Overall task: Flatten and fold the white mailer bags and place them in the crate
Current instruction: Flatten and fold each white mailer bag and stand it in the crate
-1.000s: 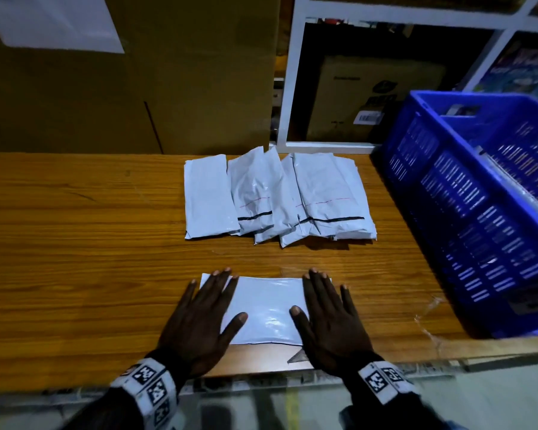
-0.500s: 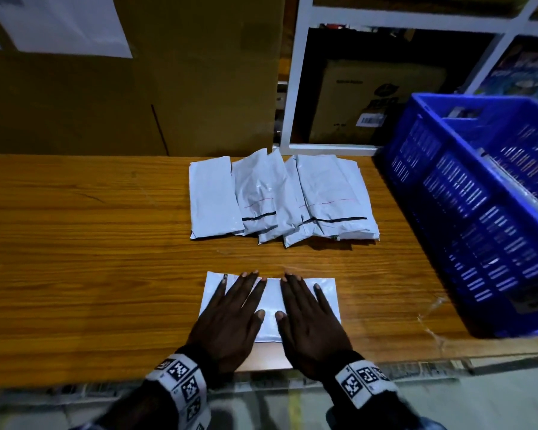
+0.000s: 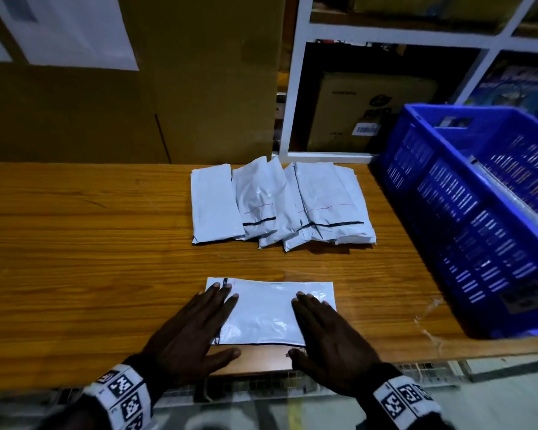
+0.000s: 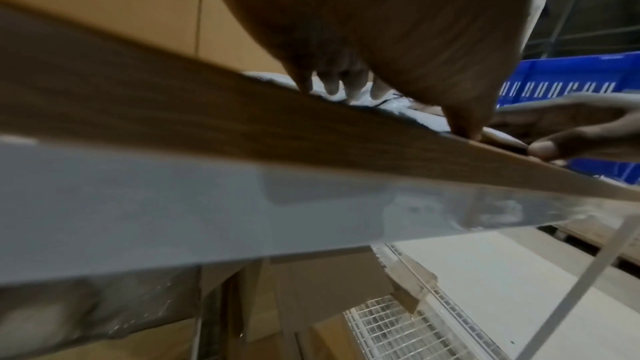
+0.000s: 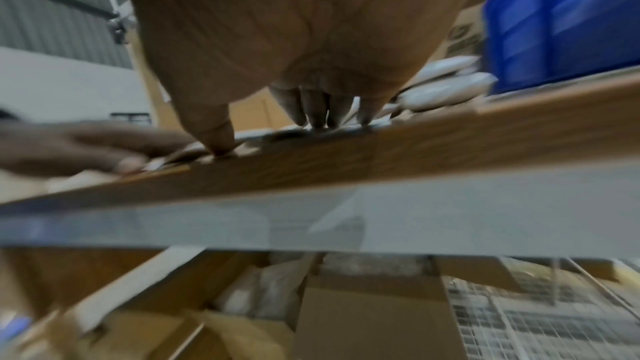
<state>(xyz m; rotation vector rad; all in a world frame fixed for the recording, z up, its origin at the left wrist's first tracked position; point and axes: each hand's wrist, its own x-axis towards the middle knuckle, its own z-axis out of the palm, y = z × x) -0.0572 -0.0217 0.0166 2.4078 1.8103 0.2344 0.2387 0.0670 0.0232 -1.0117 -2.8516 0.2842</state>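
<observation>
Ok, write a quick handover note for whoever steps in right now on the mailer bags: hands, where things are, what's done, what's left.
Left hand: open, flat, fingers pressing the left end of the mailer bag.
Right hand: open, flat on the bag's right end.
The bag lies flat near the table's front edge, not yet folded.
A pile of mailer bags sits overlapping farther back on the table.
Blue crate stands at the right; its contents cannot be made out.
Left: fold this bag, put it in the crate, then work through the pile.
</observation>
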